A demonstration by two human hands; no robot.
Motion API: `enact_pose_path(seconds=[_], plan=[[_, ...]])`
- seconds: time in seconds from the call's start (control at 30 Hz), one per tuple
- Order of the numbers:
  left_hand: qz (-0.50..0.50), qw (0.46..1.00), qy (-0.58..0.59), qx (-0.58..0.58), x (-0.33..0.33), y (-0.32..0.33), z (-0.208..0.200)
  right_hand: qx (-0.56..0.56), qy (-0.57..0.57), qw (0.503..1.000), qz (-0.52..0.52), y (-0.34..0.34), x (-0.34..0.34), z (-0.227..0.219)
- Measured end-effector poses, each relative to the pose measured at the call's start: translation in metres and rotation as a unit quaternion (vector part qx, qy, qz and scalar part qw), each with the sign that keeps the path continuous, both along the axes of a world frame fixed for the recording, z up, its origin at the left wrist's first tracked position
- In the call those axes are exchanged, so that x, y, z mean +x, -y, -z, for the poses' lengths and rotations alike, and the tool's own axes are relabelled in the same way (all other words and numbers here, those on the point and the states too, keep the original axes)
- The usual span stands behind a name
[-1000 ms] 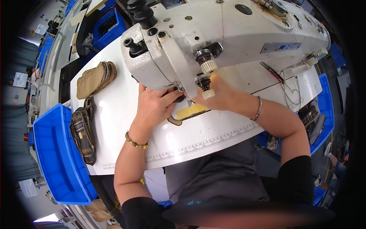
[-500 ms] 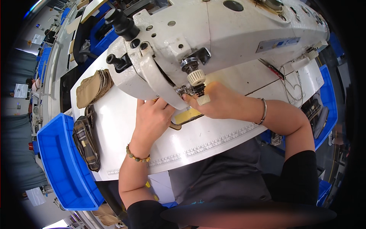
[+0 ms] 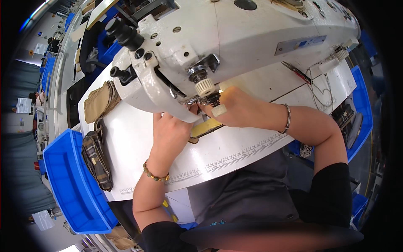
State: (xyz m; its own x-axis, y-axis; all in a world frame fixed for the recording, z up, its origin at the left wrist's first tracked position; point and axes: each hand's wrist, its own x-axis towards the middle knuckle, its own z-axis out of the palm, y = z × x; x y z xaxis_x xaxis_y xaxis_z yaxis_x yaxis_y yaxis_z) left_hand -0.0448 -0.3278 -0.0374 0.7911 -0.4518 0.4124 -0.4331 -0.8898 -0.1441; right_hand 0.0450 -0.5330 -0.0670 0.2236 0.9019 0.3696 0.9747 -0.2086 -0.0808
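A large white sewing machine (image 3: 247,46) stands over the table, its needle area (image 3: 199,101) partly covered by the machine head. My left hand (image 3: 172,133) is left of the needle, under the curved white guard, with bent fingers whose tips are hidden. From the right, my right hand (image 3: 239,109) reaches in beside the presser foot, fingers closed together and partly behind a cream knob. Whatever the fingers hold is hidden. Below them lies a yellow plate (image 3: 206,127) with a dark edge, next to the left hand.
Tan fabric pieces (image 3: 100,101) lie stacked at the table's left, with a plaid fabric bundle (image 3: 96,159) nearer me. A blue bin (image 3: 75,180) stands beside the left edge. Red-handled snips (image 3: 299,73) lie at the right; another blue bin (image 3: 364,109) holds fabric there.
The machine head appears slightly farther left in the picture. My left hand has shifted a little right and down, closer under the guard. My right hand stays near the needle.
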Motion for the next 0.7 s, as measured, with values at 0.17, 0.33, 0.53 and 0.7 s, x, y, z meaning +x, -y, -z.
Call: enact_pose_path(seconds=[0.17, 0.33, 0.53, 0.7], plan=[[-0.025, 0.999, -0.010, 0.030, -0.002, 0.002, 0.001, 0.063, 0.014, 0.998, 0.005, -0.004, -0.003, 0.003], [-0.013, 1.000, 0.008, -0.005, -0.001, 0.000, 0.003, 0.064, 0.071, 0.995, 0.020, -0.004, -0.005, 0.005], [0.009, 1.000, 0.001, 0.011, -0.005, -0.004, -0.002, 0.084, -0.018, 0.996, 0.037, 0.002, -0.002, -0.005], [0.010, 1.000, 0.005, 0.029, -0.004, 0.001, -0.001, 0.071, -0.012, 0.997, 0.022, -0.003, -0.005, 0.000]])
